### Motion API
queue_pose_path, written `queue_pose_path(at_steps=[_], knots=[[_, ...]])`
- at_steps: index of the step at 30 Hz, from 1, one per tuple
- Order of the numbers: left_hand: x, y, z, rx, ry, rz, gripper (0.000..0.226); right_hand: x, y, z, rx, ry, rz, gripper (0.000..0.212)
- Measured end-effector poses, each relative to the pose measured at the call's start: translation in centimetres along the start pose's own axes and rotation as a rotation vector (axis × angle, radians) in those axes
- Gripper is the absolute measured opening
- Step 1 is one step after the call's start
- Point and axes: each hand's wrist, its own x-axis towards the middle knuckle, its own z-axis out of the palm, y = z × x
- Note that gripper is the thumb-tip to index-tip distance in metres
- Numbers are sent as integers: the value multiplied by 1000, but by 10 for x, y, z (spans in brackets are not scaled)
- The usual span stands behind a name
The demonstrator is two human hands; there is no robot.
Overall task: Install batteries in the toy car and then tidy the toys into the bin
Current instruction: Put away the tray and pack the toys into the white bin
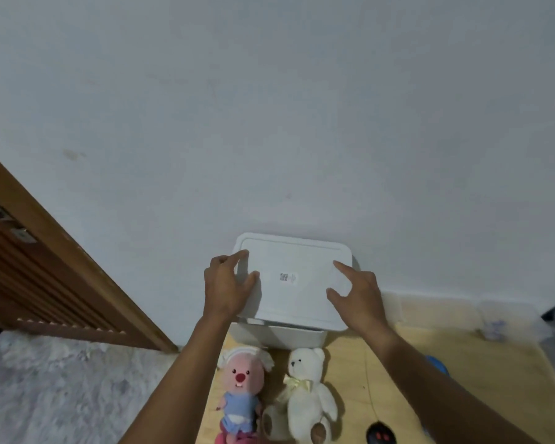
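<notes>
Both our left hand [228,283] and right hand [356,293] spread, gripping nothing, at the short ends of the lid [289,283] on the white bin [279,335] against the wall [269,123], light, stiff plastic we judge best lifted there.

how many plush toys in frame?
2. Pink plush lies in front of the bin; white teddy bear just right of it. A pink shape at the bottom edge may be a third, cut off.

We could read no words or numbers; the only marking was a small sticker [288,277] bearing a blurred QR-style code on the white bin lid [302,302].
</notes>
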Motion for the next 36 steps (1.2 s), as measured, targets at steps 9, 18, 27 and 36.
queue_pose_path(at_steps=[9, 18, 27, 36], knots=[[-67, 147, 100, -9, -310, 195, 63, -46, 130, -148, -65, 127, 183, 71], [-231, 233, 251, 129, -719, 237, 71, -139, 315, -255, -270, -23, 465, 75], [-325, 236, 316, 242, -760, 103, 79, -180, 413, -270, -245, -186, 497, 82], [-354, 213, 334, 267, -790, 72, 78, -194, 435, -253, -295, -310, 463, 79]])
